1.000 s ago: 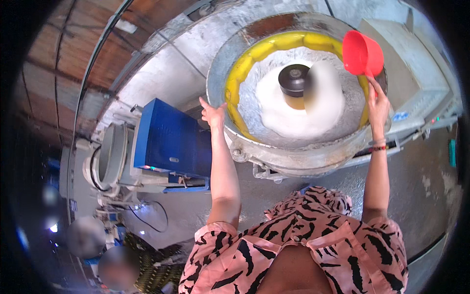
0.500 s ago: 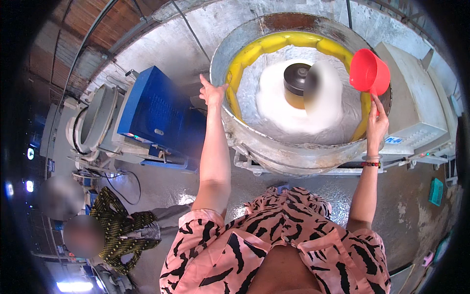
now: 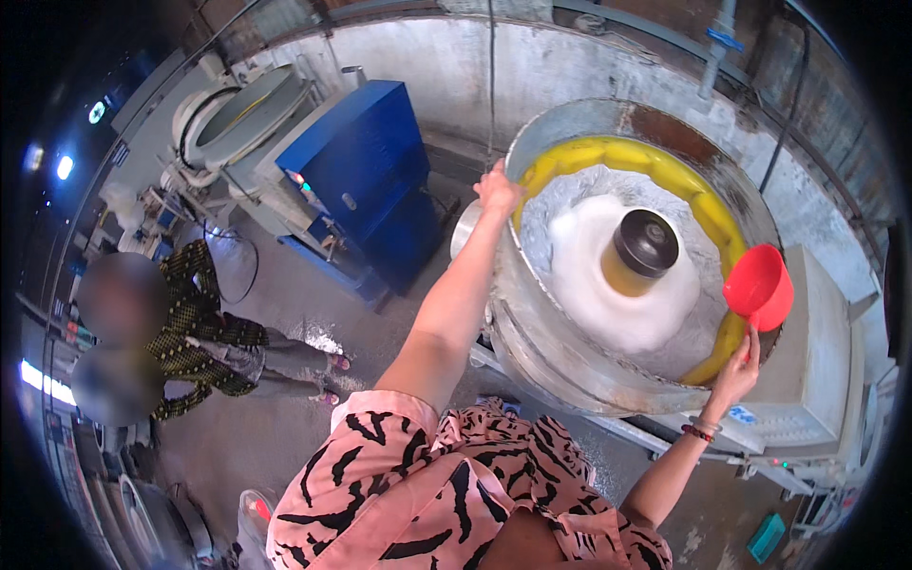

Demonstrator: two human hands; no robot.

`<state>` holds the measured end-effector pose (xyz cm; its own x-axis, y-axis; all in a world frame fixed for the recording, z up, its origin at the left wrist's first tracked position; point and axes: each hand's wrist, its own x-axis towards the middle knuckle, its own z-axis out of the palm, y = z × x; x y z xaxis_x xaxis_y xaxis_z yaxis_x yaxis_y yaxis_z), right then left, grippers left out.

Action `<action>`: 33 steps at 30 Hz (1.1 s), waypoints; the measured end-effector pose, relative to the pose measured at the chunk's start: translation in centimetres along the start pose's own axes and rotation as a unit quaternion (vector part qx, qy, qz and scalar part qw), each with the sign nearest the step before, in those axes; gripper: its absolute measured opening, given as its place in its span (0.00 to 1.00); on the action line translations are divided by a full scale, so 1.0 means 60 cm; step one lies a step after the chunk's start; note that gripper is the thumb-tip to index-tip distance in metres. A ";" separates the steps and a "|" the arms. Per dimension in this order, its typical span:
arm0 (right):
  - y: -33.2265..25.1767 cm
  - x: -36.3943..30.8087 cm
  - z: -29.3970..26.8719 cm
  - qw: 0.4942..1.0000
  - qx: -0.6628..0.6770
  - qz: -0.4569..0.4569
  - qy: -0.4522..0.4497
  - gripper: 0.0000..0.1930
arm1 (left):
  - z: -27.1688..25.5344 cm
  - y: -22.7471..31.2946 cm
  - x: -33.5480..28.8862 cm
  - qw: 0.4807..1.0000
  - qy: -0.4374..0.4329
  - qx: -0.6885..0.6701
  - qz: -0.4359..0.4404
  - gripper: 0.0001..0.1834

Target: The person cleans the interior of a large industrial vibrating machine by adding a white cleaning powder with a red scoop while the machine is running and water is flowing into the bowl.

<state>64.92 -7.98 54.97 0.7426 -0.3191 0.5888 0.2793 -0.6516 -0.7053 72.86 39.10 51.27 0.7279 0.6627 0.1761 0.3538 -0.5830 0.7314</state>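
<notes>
A large round metal tub (image 3: 560,366) with a wavy yellow lining (image 3: 698,195) stands in front of me. Inside, white foam (image 3: 584,275) surrounds a central post with a black cap (image 3: 648,237), and greyish contents lie around the foam. My left hand (image 3: 500,190) is on the tub's left rim, its fingers bent over the edge. At the right side, my right hand (image 3: 737,372) grips the handle of a red plastic dipper (image 3: 760,288). The dipper's bowl is above the right rim and lining, its open mouth facing left; whether it holds anything cannot be made out.
A blue machine housing (image 3: 356,171) stands left of the tub, with a grey round machine (image 3: 252,114) beyond it. On the right is a pale metal housing (image 3: 817,361). People in dark patterned clothing (image 3: 204,318) stand at left. A green basket (image 3: 766,539) lies on the floor.
My view has turned, so the tub appears lower and farther right. My left hand's outstretched fingers have bent onto the rim. The dipper stays in my right hand.
</notes>
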 end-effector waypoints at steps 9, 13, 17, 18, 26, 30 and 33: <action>-0.013 0.002 -0.003 0.999 -0.007 0.048 -0.023 0.14 | -0.032 0.023 -0.022 0.998 -0.035 -0.033 -0.026 0.40; -0.014 0.004 0.000 1.000 -0.005 0.026 -0.001 0.15 | -0.029 0.016 -0.021 0.998 -0.031 -0.039 -0.028 0.41; -0.006 0.001 0.003 0.999 0.032 0.014 0.002 0.14 | -0.027 0.014 -0.016 0.998 -0.043 -0.028 -0.028 0.42; -0.005 0.000 0.003 0.999 0.036 0.012 0.005 0.14 | -0.023 0.013 -0.014 0.998 -0.045 -0.022 -0.047 0.43; -0.007 -0.004 -0.004 1.000 0.011 0.000 0.007 0.14 | -0.028 0.012 -0.014 0.996 -0.057 -0.011 -0.074 0.44; -0.010 -0.003 -0.012 0.999 -0.011 0.030 0.007 0.14 | -0.008 0.021 -0.016 0.995 -0.068 -0.002 -0.070 0.44; 0.002 -0.001 -0.002 0.999 0.042 0.016 0.005 0.14 | -0.019 -0.009 0.002 1.000 -0.009 0.024 0.014 0.39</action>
<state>64.86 -8.15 54.89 0.7452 -0.3462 0.5699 0.3060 -0.5817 -0.7536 72.10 40.04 51.66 0.7478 0.6378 0.1846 0.3605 -0.6235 0.6938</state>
